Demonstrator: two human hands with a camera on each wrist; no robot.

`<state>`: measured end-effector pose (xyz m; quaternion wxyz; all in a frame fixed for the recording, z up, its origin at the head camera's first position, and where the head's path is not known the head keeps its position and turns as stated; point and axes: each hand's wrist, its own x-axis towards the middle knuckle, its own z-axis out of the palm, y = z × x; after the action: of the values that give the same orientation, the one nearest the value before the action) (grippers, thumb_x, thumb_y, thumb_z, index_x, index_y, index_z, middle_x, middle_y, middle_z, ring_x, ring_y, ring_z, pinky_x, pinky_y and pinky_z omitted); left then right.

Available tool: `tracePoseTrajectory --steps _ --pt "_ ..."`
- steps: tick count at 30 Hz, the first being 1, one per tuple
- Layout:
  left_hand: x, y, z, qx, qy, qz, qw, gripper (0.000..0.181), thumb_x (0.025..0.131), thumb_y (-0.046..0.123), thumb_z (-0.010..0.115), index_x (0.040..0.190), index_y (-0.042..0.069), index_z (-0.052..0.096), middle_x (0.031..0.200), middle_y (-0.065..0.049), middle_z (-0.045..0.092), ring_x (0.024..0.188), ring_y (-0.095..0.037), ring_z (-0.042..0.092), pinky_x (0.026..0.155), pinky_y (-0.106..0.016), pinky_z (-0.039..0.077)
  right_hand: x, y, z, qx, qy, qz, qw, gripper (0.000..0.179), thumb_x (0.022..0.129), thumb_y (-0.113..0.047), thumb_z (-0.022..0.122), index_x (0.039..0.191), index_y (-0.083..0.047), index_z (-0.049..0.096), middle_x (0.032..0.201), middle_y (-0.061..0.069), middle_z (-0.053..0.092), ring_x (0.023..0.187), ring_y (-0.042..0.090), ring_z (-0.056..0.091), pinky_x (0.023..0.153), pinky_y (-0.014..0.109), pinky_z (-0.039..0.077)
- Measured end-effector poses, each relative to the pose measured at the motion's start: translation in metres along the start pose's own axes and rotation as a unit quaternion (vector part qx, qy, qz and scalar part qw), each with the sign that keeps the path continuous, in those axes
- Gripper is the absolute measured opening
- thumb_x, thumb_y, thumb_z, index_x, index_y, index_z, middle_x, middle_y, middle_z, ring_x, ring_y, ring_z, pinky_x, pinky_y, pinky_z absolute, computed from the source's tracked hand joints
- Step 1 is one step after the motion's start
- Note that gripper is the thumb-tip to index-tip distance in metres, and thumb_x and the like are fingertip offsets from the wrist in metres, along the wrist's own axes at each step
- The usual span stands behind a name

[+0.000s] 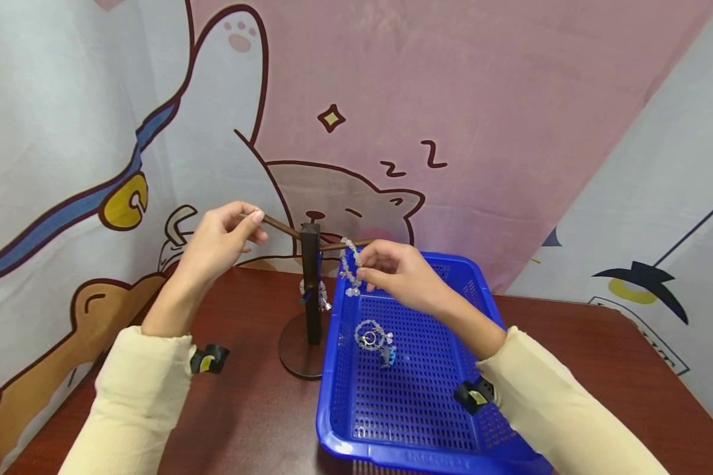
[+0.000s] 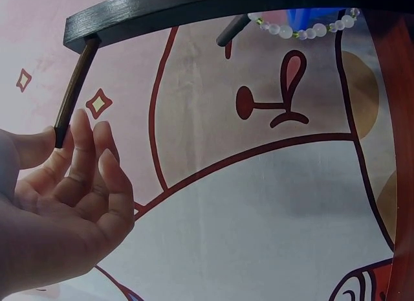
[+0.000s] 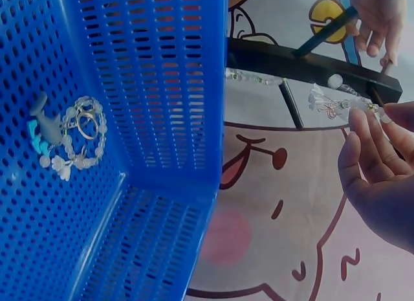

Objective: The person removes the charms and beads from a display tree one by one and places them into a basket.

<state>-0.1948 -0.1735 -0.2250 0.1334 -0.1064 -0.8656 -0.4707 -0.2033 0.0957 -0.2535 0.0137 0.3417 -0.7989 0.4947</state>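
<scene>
Your left hand pinches the dark wooden stand's peg, steadying it; your right hand fingers pinch the white beaded bracelet beside it.

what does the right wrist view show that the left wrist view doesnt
Only the right wrist view shows the blue basket, the bracelet with a grey dolphin charm lying in it, and the right hand at a beaded bracelet by the stand's right peg. Only the left wrist view shows up close the left hand pinching the tip of the left peg. Both show the dark stand and the cartoon backdrop.
</scene>
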Motion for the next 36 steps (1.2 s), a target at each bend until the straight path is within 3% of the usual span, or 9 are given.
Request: tracePoseTrajectory --steps 13,19,26,31,36 --pt "0.000 0.000 -0.001 0.000 -0.002 0.002 1.0000 0.036 0.097 0.031 0.044 0.110 0.001 0.057 0.082 -0.011 0.063 0.083 -0.021 0.058 0.069 -0.030 0.047 -0.008 0.004 -0.020 0.021 0.011 0.005 0.9997 0.008 0.086 0.004 0.058 0.093 0.005 0.057 0.080 0.017 0.061 0.067 0.029 0.061 0.064 0.031 0.050" --pt "0.000 -0.001 -0.001 -0.002 -0.004 0.004 1.0000 0.035 0.097 0.031 0.044 0.110 0.000 0.057 0.082 -0.010 0.063 0.083 -0.022 0.058 0.067 -0.025 0.047 -0.010 0.005 -0.027 0.014 0.026 0.011 0.9995 0.008 0.086 0.003 0.059 0.094 0.006 0.057 0.079 0.017 0.061 0.064 0.021 0.061 0.063 0.030 0.050" --pt "0.000 -0.001 -0.001 -0.004 -0.005 0.004 1.0000 0.035 0.097 0.031 0.044 0.109 0.000 0.057 0.083 -0.013 0.063 0.083 -0.022 0.059 0.067 -0.025 0.047 -0.012 0.007 -0.033 0.009 0.044 0.004 0.9990 0.007 0.085 0.004 0.058 0.092 0.006 0.057 0.079 0.022 0.060 0.062 0.022 0.061 0.061 0.030 0.050" --pt "0.000 0.000 -0.001 -0.003 -0.004 0.003 1.0000 0.036 0.097 0.031 0.044 0.109 0.000 0.057 0.082 -0.011 0.063 0.083 -0.022 0.058 0.067 -0.025 0.047 -0.015 0.012 -0.036 0.004 0.050 0.010 0.9987 0.006 0.085 0.005 0.059 0.091 0.006 0.057 0.076 0.020 0.060 0.061 0.017 0.061 0.060 0.029 0.050" --pt "0.000 0.000 -0.001 -0.003 -0.006 0.001 1.0000 0.036 0.097 0.032 0.044 0.110 0.001 0.056 0.085 -0.015 0.063 0.085 -0.025 0.059 0.067 -0.026 0.046 -0.018 0.018 -0.037 0.007 0.045 0.020 0.9988 0.006 0.085 0.005 0.058 0.090 0.007 0.056 0.074 0.017 0.060 0.061 0.018 0.060 0.059 0.027 0.049"
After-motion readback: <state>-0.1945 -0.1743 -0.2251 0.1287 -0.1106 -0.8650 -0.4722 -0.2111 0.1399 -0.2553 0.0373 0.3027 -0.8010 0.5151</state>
